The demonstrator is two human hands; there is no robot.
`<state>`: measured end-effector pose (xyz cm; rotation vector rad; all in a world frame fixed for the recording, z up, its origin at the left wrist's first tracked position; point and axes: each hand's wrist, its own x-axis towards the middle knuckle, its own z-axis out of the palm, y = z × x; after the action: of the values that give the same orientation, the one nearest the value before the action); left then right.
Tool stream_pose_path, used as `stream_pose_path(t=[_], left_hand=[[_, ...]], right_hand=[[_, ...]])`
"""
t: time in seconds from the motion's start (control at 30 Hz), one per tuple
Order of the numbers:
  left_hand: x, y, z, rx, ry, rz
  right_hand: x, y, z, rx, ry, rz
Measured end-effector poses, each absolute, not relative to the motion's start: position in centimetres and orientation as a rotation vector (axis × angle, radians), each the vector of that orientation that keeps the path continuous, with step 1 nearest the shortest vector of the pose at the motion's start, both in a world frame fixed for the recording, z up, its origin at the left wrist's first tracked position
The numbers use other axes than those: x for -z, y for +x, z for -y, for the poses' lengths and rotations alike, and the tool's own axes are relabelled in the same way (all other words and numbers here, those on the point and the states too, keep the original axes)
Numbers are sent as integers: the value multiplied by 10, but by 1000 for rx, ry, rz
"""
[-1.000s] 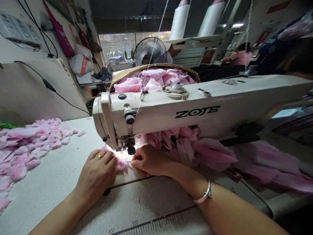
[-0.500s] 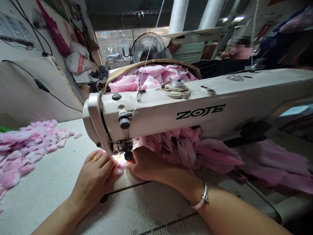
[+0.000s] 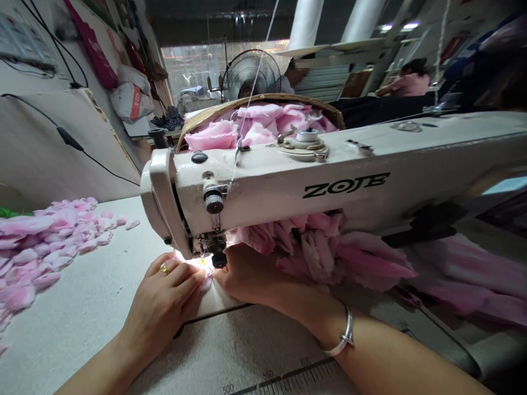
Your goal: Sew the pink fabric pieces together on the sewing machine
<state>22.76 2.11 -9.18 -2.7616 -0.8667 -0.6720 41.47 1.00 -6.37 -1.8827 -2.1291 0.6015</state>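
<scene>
A small pink fabric piece [image 3: 208,281] lies under the lit needle area of a white sewing machine [image 3: 263,186]. To the left of the presser foot, my left hand [image 3: 167,291], with a ring on one finger, pinches the piece's near edge. My right hand [image 3: 245,274] is closed on its right side, with the fingertips partly hidden behind a black knob [image 3: 219,260]. The two hands' fingertips are close together. Bunched pink fabric [image 3: 317,249] sits beneath the machine arm, just behind my right hand.
Many loose pink petal-shaped pieces [image 3: 61,247] are heaped on the table's left side. Behind the machine stands a basket [image 3: 335,115] full of pink fabric, with a fan [image 3: 251,77] beyond it. Two people sit farther back. A printed ruler [image 3: 284,377] runs along the near edge.
The fingers of my left hand have shifted slightly right, nearer to my right fingertips. My right hand keeps its place at the needle. The camera view has moved a little.
</scene>
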Motion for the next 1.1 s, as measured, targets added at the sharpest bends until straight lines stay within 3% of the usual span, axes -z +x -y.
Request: stream_pose_path(t=[1.1], left_hand=[[96,217,-24,513,-2853,883]], right_hand=[[64,423,-16,-900,-1736,2091]])
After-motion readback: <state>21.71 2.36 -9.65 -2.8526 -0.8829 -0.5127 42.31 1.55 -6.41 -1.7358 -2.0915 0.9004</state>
